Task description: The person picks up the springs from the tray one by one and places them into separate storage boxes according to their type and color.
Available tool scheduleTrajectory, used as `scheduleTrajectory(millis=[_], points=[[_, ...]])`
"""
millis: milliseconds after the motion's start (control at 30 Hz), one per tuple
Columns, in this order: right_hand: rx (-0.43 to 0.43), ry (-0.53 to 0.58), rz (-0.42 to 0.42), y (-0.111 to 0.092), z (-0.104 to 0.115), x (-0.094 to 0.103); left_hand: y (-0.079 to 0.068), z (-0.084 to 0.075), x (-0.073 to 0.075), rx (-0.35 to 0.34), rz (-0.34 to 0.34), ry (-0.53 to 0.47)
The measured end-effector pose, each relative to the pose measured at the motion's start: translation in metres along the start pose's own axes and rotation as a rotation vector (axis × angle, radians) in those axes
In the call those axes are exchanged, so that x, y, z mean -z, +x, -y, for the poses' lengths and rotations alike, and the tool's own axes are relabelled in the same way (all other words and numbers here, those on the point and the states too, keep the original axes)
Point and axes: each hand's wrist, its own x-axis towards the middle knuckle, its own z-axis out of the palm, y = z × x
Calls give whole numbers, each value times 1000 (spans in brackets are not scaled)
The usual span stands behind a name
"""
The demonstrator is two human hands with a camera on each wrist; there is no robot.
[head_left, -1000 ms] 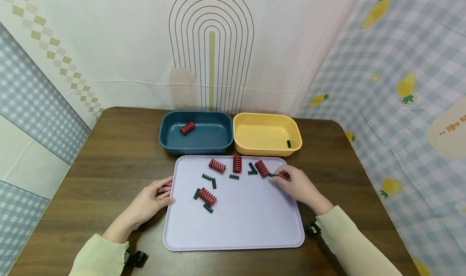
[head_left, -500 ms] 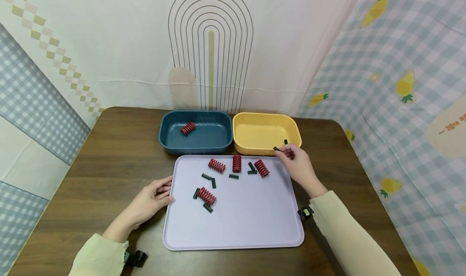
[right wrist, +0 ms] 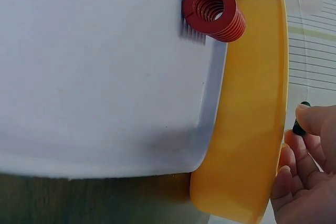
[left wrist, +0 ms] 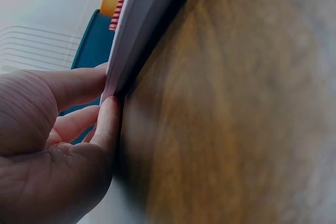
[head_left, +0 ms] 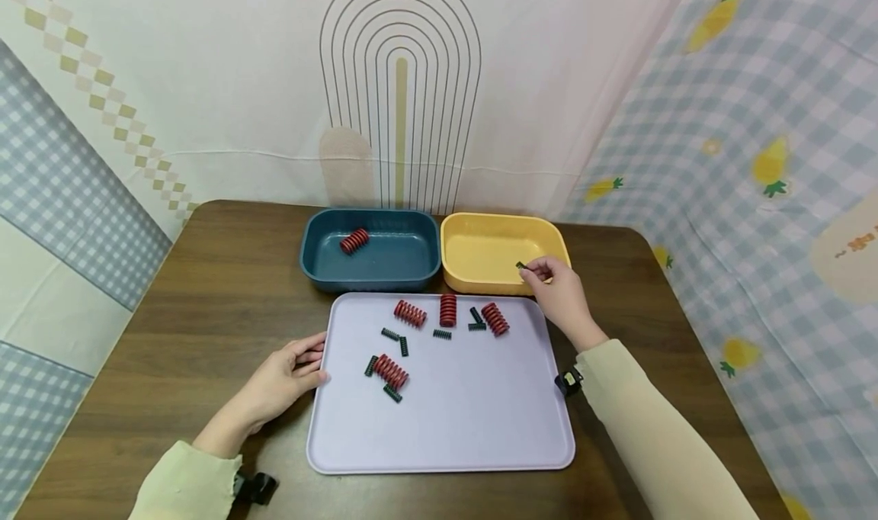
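Observation:
My right hand (head_left: 565,300) pinches a small dark green spring (head_left: 521,265) between thumb and fingertips, over the front right part of the yellow bin (head_left: 480,285). In the right wrist view the dark spring (right wrist: 299,128) shows between the fingers, beyond the bin's wall. My left hand (head_left: 277,383) holds the left rim of the pale lilac tray (head_left: 480,436), its fingertips at the edge, as the left wrist view also shows. On the tray lie several red springs (head_left: 410,314) and several small green springs (head_left: 442,335), mostly in its upper and left parts.
A dark blue bin (head_left: 370,284) stands left of the yellow one, with a red spring (head_left: 354,241) inside. Both bins are behind the tray on the brown wooden table (head_left: 226,291). A patterned cloth (head_left: 261,85) hangs behind.
My right hand has lifted the small green spring from the tray's upper right and carried it up over the yellow bin. The left hand has stayed at the tray's rim.

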Motion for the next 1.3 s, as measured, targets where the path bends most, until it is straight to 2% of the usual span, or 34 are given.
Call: scheduleTrajectory(millis=[533, 867, 967, 1133, 1300], points=[[-11, -30, 34, 3, 0, -2, -1, -3, -1, -5, 0, 4], [58, -21, 77, -7, 1, 4, -1, -1, -1, -8, 6, 0], [89, -14, 107, -13, 4, 5, 0, -1, 0, -7, 5, 0], [133, 9, 209, -23, 6, 2, 0, -2, 0, -2, 5, 0], [126, -10, 299, -30, 3, -5, 0, -2, 0, 5, 6, 0]])
